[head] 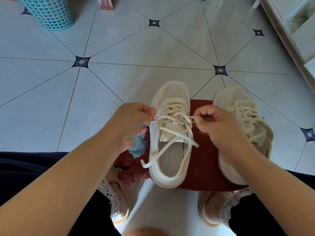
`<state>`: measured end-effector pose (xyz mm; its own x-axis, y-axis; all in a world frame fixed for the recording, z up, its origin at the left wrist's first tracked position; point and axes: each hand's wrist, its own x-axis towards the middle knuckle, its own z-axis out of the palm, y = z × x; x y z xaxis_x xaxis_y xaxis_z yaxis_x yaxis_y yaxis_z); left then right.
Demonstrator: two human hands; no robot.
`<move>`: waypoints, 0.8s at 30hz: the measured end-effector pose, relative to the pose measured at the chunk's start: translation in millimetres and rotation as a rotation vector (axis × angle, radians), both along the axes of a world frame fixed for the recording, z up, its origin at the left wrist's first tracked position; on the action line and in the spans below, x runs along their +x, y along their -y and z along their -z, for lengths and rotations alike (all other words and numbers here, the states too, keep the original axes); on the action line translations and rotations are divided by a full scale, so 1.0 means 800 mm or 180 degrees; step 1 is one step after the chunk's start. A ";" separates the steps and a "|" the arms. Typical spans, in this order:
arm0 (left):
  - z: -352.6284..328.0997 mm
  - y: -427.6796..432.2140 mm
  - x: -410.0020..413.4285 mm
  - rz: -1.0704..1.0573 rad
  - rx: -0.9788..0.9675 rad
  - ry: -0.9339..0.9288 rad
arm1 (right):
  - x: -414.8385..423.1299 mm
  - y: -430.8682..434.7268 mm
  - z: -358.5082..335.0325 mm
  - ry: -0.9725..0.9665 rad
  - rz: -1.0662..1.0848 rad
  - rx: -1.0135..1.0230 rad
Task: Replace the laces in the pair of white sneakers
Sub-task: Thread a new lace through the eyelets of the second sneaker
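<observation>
We look down on a pale grey tiled floor (153,48) with dark diamond insets, where a round dark red stool (206,150) stands between the person's knees. On the stool's middle lies a white mesh sneaker with a thick sole (173,92), its toe reaching past the far edge. A second white mesh sneaker (238,97), fully laced, lies at the stool's right edge, partly under the right forearm. The left hand (129,123) has its grip closed on the cream flat shoelace (170,132) at the first sneaker's left side, and the right hand (219,126) pinches the lace at its right side. One loose lace end hangs over the sneaker's left wall. A teal perforated plastic basket (47,12) stands on the floor at far left.
</observation>
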<state>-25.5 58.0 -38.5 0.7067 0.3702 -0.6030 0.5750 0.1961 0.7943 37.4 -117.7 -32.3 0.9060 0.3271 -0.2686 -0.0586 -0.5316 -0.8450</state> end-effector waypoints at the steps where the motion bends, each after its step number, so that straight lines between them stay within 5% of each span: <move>1: 0.001 0.000 -0.001 -0.0105 -0.0078 0.0006 | 0.000 0.000 0.002 -0.0330 0.0141 0.0242; 6: 0.001 0.003 -0.003 -0.0325 -0.0322 0.0132 | 0.004 0.001 0.000 -0.1213 0.0383 0.0879; 17: -0.011 0.011 0.000 0.0979 0.3176 0.1209 | 0.006 -0.007 -0.017 0.1517 -0.0675 -0.0929; 21: -0.014 0.016 0.006 0.1487 0.3752 0.1360 | 0.005 -0.017 -0.011 0.1833 -0.0852 -0.1122; 24: -0.016 0.012 0.007 0.1333 0.3481 0.1218 | 0.007 -0.009 -0.011 0.1631 -0.0553 -0.0711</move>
<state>-20.0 48.2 -25.5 0.9553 0.2525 0.1538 0.1277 -0.8215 0.5557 42.6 -110.2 -23.4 0.8766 0.4684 0.1101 0.4320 -0.6654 -0.6088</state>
